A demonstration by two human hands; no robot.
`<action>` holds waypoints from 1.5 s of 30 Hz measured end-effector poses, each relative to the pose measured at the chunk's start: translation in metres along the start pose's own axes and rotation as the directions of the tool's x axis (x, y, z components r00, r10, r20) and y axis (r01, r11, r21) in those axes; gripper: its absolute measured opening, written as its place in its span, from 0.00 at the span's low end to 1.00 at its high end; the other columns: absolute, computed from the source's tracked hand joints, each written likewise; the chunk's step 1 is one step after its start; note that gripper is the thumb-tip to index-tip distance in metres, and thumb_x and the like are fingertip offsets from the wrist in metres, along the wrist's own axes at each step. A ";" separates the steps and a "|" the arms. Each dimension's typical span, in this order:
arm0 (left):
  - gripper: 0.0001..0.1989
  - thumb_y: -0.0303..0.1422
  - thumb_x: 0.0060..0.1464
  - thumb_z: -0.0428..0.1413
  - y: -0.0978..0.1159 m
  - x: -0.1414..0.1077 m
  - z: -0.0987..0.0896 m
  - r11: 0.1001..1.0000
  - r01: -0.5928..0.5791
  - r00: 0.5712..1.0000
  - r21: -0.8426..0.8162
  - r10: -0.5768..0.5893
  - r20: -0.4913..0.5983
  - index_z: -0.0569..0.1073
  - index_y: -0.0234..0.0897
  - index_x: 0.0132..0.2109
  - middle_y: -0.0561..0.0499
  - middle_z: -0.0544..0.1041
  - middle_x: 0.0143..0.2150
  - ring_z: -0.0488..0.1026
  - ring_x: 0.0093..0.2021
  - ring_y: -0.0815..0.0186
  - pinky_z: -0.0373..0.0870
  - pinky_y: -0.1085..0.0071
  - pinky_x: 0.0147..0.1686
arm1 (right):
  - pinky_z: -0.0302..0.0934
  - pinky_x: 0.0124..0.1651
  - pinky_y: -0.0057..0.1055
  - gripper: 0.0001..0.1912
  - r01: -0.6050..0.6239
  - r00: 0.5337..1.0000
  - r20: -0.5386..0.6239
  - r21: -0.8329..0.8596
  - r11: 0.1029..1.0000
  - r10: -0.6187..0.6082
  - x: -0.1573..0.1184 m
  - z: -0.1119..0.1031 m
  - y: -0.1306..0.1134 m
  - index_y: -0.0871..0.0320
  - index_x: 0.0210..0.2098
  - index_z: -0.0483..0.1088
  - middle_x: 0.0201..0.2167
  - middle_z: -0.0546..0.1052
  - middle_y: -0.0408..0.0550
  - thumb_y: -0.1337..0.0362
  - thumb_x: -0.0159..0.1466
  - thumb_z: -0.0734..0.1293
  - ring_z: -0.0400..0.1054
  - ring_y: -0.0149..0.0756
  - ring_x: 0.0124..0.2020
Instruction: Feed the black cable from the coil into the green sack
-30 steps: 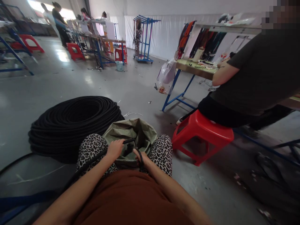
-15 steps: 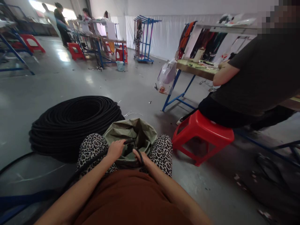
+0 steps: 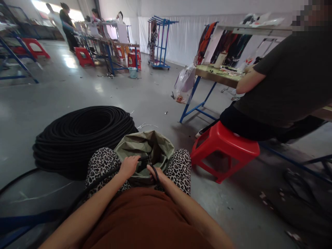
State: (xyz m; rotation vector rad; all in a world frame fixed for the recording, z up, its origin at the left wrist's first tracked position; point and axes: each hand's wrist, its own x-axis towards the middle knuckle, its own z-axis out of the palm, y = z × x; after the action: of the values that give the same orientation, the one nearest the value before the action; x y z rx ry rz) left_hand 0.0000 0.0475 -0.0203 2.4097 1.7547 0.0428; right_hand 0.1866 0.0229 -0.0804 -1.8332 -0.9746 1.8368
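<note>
My left hand (image 3: 129,166) is closed around a thick black cord (image 3: 103,176), whose end sticks out past my fingers over the bag. My right hand (image 3: 156,172) grips what looks like a pair of scissors (image 3: 156,174) with black loop handles; the blades meet the cord just beyond my left fingers. Under both hands, an olive-green woven bag (image 3: 129,143) stands with its mouth spread between my knees. Its inside is dark and partly hidden by my hands. A large coil of black cord (image 3: 52,145) lies on the floor to the left.
To the right, a person (image 3: 287,79) sits on a red plastic stool (image 3: 225,143) at a workbench (image 3: 218,76). A clear plastic bag (image 3: 184,84) hangs from the bench's corner. A blue rack (image 3: 162,41) stands by the far wall. Blue metal bars (image 3: 28,219) lie at lower left.
My left hand has shifted very slightly to the right along with the cord. The right hand, the bag and the coil look unchanged.
</note>
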 end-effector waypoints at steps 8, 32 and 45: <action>0.18 0.27 0.62 0.47 0.000 0.000 -0.005 0.999 -0.036 0.998 0.031 0.034 0.046 0.71 0.41 0.57 0.45 0.79 0.50 0.75 0.51 0.61 0.64 0.66 0.47 | 0.58 0.20 0.23 0.23 0.017 1.000 0.011 0.004 1.000 -0.017 0.003 0.002 0.001 0.61 0.27 0.67 0.17 0.67 0.42 0.47 0.67 0.63 0.62 0.27 0.15; 0.16 0.29 0.62 0.48 0.016 0.005 -0.004 0.999 -0.011 0.995 0.048 0.006 0.097 0.71 0.38 0.55 0.43 0.80 0.48 0.75 0.50 0.58 0.65 0.64 0.48 | 0.55 0.15 0.25 0.27 0.023 0.996 -0.087 -0.113 0.993 -0.033 -0.017 0.002 -0.011 0.60 0.20 0.65 0.12 0.64 0.43 0.48 0.68 0.60 0.60 0.30 0.11; 0.17 0.27 0.62 0.46 0.012 0.009 0.003 0.998 -0.010 0.992 0.066 0.001 0.127 0.72 0.36 0.54 0.41 0.79 0.48 0.75 0.50 0.58 0.66 0.63 0.49 | 0.52 0.15 0.25 0.24 -0.028 0.995 -0.094 -0.112 0.993 0.018 -0.021 0.003 -0.015 0.58 0.19 0.62 0.13 0.63 0.42 0.53 0.69 0.62 0.57 0.29 0.11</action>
State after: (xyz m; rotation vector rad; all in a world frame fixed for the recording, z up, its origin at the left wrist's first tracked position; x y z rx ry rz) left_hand 0.0142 0.0518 -0.0217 2.4043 1.7196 -0.1666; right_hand 0.1822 0.0187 -0.0552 -1.9850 -1.0468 1.7251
